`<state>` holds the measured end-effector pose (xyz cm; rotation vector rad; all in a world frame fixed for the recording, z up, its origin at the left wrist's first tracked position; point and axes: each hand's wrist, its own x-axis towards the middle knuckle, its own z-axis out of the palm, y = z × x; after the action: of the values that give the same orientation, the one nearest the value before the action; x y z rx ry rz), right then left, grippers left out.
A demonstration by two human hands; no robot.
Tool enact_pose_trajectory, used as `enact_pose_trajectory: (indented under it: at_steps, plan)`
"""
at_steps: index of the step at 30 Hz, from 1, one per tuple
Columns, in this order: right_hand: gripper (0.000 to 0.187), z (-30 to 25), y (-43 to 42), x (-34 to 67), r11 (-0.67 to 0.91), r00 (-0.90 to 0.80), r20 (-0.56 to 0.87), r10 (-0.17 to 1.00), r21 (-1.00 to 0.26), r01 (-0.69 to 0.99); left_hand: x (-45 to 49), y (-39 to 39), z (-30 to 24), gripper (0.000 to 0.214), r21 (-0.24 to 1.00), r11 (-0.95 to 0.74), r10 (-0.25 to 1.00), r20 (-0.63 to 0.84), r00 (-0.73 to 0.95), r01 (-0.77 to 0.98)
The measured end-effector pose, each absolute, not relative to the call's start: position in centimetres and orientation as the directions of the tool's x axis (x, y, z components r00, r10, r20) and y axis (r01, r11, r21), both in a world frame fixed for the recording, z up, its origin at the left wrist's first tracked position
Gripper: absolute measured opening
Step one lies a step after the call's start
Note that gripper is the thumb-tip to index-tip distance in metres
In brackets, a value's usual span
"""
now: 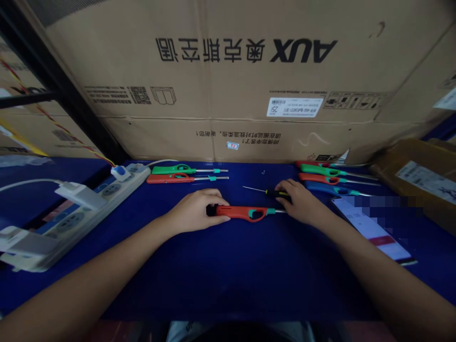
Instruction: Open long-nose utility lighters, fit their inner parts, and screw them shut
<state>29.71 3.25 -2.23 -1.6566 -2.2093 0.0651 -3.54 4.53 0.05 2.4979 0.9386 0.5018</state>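
A red gas lighter (pixel 240 212) with a teal trigger lies level on the blue table in front of me. My left hand (pixel 199 211) is closed round its rear end, thumb on the near side and fingers on the far side. Something dark shows at that end, partly hidden by the hand. My right hand (pixel 297 202) grips a screwdriver (pixel 272 193) by its black and yellow handle, its thin shaft pointing left above the lighter. The right fingers are close to the lighter's metal nozzle (pixel 280 211), whose tip they hide; whether they touch it I cannot tell.
At the back left lie a green lighter (pixel 171 169) and a red lighter (pixel 169 178); several more lighters (pixel 320 178) are at the right. A phone (pixel 374 230) lies beside my right forearm. A power strip (pixel 89 211) with plugs runs along the left. Cardboard boxes (pixel 231 95) wall the back.
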Motion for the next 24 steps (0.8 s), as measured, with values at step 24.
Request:
enact_pose_trajectory:
  at_steps: [24]
  plan:
    - [0.011,-1.7,3.5,30.1,0.052,0.087,0.315,0.945,-0.406,0.913,-2.5,4.6,-1.3,0.033,0.685,-0.587,0.725,0.207,0.657,0.431]
